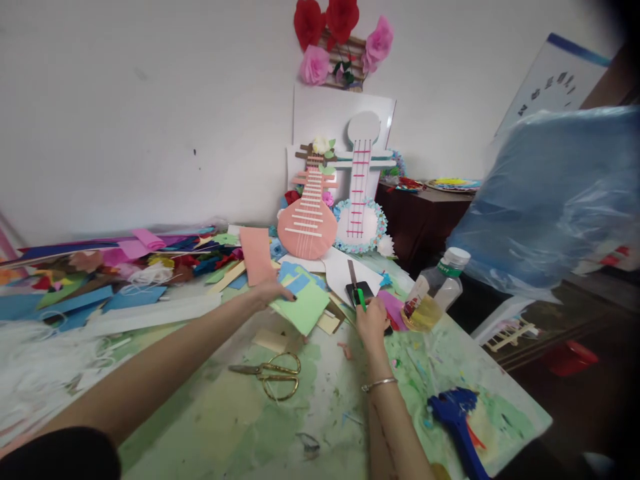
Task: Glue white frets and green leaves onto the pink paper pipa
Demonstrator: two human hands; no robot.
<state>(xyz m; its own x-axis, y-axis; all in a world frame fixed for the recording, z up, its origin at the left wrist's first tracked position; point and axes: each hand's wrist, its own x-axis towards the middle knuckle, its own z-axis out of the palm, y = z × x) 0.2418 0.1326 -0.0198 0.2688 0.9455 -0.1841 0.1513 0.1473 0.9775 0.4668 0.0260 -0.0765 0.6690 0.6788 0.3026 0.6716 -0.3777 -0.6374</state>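
My left hand (270, 293) is closed on several sheets of coloured paper (303, 307), light green on top with blue behind, held just above the table. Farther right, my right hand (371, 323) is wrapped round a green-handled tool (360, 299) with a narrow dark blade pointing away; whether it is a knife or scissors I cannot tell. Behind that tool lies a flat black object (367, 290) on white paper. A salmon-coloured paper piece (257, 253) is just beyond my left hand. Gold-handled scissors (280, 375) lie on the table nearer to me.
Two paper instruments, one pink (307, 230) and one white (364, 180), lean at the wall. A bottle (435, 287) stands at right, with a blue glue gun (460, 420) near the table's right edge. Paper scraps (100, 267) crowd the left. A blue plastic bag (560, 193) bulges at right.
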